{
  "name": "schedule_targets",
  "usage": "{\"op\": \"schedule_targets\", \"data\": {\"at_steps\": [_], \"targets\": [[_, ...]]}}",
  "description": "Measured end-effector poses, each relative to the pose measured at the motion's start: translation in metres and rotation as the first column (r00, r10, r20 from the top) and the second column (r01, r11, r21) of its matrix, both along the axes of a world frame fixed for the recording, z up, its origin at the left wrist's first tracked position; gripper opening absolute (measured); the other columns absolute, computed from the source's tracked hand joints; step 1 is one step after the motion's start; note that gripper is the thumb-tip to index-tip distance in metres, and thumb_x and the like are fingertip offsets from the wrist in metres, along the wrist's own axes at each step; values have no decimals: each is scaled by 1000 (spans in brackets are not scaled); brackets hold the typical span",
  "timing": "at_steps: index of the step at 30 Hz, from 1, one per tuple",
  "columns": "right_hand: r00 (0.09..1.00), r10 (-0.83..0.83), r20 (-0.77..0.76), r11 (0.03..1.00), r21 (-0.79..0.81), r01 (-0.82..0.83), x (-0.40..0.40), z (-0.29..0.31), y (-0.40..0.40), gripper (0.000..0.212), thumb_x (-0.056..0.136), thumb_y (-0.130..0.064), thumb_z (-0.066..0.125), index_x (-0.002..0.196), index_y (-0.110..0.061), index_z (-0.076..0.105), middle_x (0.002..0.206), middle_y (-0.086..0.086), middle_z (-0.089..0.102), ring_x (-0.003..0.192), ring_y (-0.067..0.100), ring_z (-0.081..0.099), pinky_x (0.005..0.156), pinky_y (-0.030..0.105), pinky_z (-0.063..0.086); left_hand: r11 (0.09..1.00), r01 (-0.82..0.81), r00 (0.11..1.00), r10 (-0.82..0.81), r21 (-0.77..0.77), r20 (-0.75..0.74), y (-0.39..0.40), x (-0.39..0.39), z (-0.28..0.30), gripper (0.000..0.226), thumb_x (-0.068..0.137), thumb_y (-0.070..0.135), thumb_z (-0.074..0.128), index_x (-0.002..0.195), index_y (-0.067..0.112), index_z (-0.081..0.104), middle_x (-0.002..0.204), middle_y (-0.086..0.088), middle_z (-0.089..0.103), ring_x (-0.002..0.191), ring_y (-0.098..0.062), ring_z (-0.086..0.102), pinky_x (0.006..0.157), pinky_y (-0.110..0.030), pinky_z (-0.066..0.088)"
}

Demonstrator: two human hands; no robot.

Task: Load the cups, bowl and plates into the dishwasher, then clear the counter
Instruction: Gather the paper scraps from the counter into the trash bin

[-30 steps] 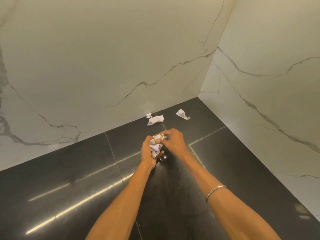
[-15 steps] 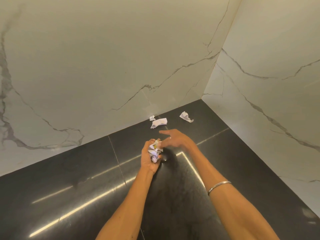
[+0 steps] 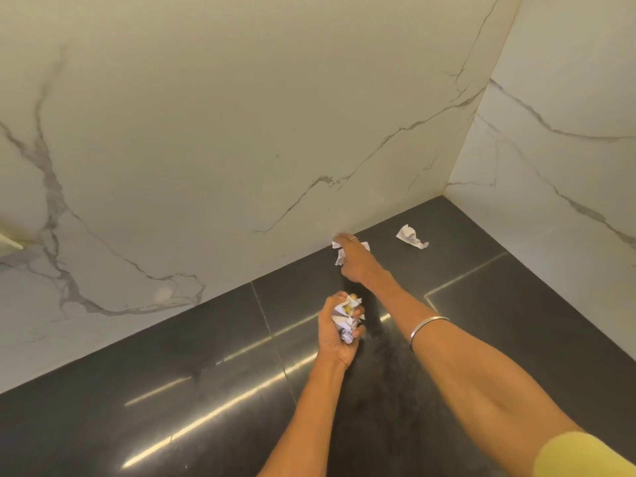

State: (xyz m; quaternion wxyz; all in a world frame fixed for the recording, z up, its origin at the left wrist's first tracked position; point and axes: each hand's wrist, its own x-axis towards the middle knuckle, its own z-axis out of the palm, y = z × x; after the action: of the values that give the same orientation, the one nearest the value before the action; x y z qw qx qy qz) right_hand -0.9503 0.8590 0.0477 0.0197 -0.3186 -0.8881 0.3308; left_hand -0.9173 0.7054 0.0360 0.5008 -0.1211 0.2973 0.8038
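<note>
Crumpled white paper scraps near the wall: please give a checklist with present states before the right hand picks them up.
1. Left hand grips the collected crumpled paper wad: ok.
2. Right hand is over the crumpled white paper scraps near the wall: ok.
3. Fingers closed on them: cannot tell.
4. Crumpled white scrap near the corner is unobstructed: ok.
5. Glossy black counter cleared: not ok.

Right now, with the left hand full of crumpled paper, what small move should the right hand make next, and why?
Probably close the right hand on the paper scrap under its fingers by the wall. The hand is already reaching over that scrap, while the left hand grips the paper wad. Another scrap lies farther right on the counter, so that one can wait.
</note>
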Motion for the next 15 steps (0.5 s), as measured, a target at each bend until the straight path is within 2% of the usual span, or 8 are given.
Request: {"op": "schedule_targets", "data": {"at_steps": [2, 5, 8, 11, 13, 15], "targets": [[998, 45, 43, 996, 78, -49, -1, -8, 1, 66, 82, 5, 63, 142, -14, 44, 147, 9, 38, 122, 30, 54, 99, 40, 49, 1000, 13, 1000, -13, -28, -5, 1, 2, 1, 9, 84, 19, 59, 78, 14, 64, 73, -6, 53, 54, -13, 51, 33, -14, 31], [998, 54, 25, 971, 231, -59, 7, -14, 3, 52, 84, -4, 67, 133, -15, 56, 136, 6, 50, 115, 26, 59, 94, 37, 50, 998, 25, 999, -26, -61, -20, 4, 2, 0, 9, 84, 20, 58, 79, 14, 63, 72, -6, 52, 54, -13, 50, 33, -14, 31], [998, -63, -5, 978, 200, 63, 18, -12, 3, 37, 84, -15, 75, 119, -12, 68, 121, 7, 61, 105, 24, 65, 90, 34, 53, 999, 38, 999, -39, -39, -31, 4, 1, -2, 11, 85, 19, 57, 77, 14, 63, 71, -5, 50, 54, -12, 49, 32, -14, 32], [975, -215, -56, 970, 104, 220, 36, -9, 2, 32, 78, -25, 82, 107, -16, 72, 111, 4, 65, 99, 23, 65, 86, 36, 53, 998, 39, 998, -41, -39, -39, 4, 3, -1, 11, 85, 20, 57, 78, 13, 62, 71, -5, 50, 54, -13, 49, 33, -14, 32], [973, -224, -58, 959, 167, 231, 47, -7, -1, 25, 78, -22, 80, 100, -15, 72, 106, 5, 65, 94, 24, 66, 79, 34, 54, 998, 44, 998, -47, -46, -46, 5, 3, 0, 10, 85, 20, 57, 79, 13, 61, 71, -6, 50, 54, -14, 49, 33, -15, 31], [976, -216, -39, 935, 281, 218, 57, -5, -5, 19, 84, -16, 72, 102, -13, 71, 102, 7, 66, 91, 26, 67, 73, 34, 52, 997, 47, 998, -49, -54, -49, 5, 4, 1, 10, 84, 19, 57, 78, 12, 61, 71, -6, 49, 53, -14, 48, 32, -15, 31]]}}
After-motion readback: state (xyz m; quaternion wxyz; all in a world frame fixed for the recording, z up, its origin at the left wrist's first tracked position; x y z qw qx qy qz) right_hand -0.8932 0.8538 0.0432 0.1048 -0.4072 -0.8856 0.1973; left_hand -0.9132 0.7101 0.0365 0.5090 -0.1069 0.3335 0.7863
